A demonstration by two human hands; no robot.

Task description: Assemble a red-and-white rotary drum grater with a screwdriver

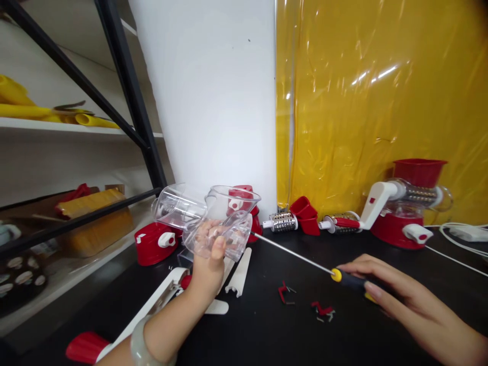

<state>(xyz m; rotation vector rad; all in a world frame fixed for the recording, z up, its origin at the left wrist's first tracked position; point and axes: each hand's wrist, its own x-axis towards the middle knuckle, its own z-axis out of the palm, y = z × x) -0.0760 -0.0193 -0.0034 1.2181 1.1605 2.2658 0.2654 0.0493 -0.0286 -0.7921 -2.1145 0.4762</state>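
Note:
My left hand grips a clear plastic grater housing with a flared hopper, held above the table; part of the fingers shows through the plastic. In my right hand is a screwdriver with a dark blue and yellow handle. Its long shaft points left, and the tip meets the housing's right side; whether it sits in a screw is too small to tell. Below the shaft lie small red plastic pieces and several screws. White plastic strips rest beneath the housing.
An assembled red and white rotary grater stands at the right, near a white cable. Metal grater drums and a red pusher lie along the back. A red base and white crank arm are at the left, beside black-framed shelving.

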